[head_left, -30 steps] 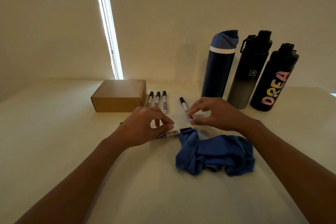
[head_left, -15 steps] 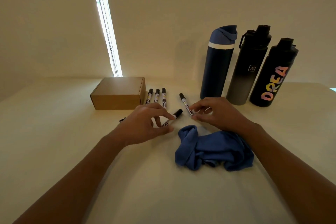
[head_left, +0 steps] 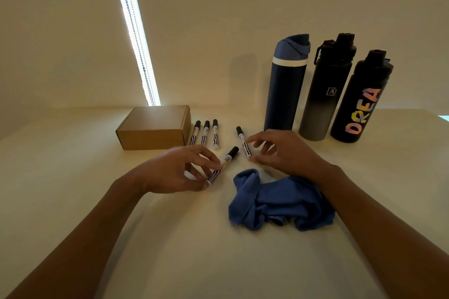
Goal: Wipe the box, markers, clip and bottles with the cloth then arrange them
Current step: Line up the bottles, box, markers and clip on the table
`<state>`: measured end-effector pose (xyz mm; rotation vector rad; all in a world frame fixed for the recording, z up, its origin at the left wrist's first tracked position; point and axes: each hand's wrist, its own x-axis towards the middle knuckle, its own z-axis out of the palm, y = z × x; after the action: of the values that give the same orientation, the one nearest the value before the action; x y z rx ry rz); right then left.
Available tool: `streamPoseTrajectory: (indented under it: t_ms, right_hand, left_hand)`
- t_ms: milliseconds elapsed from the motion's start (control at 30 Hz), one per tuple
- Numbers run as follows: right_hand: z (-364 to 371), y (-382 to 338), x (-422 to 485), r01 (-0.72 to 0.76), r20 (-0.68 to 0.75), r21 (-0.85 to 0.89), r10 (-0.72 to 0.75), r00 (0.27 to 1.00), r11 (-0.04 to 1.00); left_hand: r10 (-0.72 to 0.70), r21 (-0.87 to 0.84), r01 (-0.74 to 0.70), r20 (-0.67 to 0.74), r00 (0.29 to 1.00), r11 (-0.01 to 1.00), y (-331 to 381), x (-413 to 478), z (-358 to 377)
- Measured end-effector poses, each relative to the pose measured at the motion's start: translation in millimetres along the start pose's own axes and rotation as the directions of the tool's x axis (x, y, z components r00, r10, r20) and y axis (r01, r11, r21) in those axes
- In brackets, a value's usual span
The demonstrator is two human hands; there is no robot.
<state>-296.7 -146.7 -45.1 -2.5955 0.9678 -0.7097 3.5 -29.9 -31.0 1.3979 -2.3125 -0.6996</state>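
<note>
Markers are the things in hand: the left hand [head_left: 184, 170] pinches one slanted marker [head_left: 222, 165] low over the tabletop [head_left: 73, 189], and the right hand [head_left: 279, 150] pinches another [head_left: 243, 143] just beside it, near the three laid parallel [head_left: 206, 133] by the cardboard box [head_left: 155, 128]. Round barrels held so lightly could slip and roll, or a wrist could brush the nearby bottles [head_left: 328, 90] or drag the crumpled blue cloth [head_left: 279, 201]. No clip can be made out, and dim light hides the marker labels.

Both forearms are bare to the frame's edge, with no sleeves, rings or watch visible.
</note>
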Motion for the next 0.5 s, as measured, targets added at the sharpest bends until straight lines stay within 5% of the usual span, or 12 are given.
streamPoseTrajectory:
  t_ms: [300, 500]
  right_hand:
    - [4.5, 6.9, 6.1, 0.020, -0.001, -0.045, -0.020, 1.000, 0.999]
    - [9.7, 8.7, 11.7, 0.015, -0.005, -0.052, -0.015, 1.000, 0.999]
  left_hand:
    - [0.028, 0.120, -0.007, -0.179, 0.983, 0.993, -2.4, 16.6, 18.3]
    - [0.094, 0.405, 0.037, -0.297, 0.950, 0.914, 0.2, 29.2, 24.9]
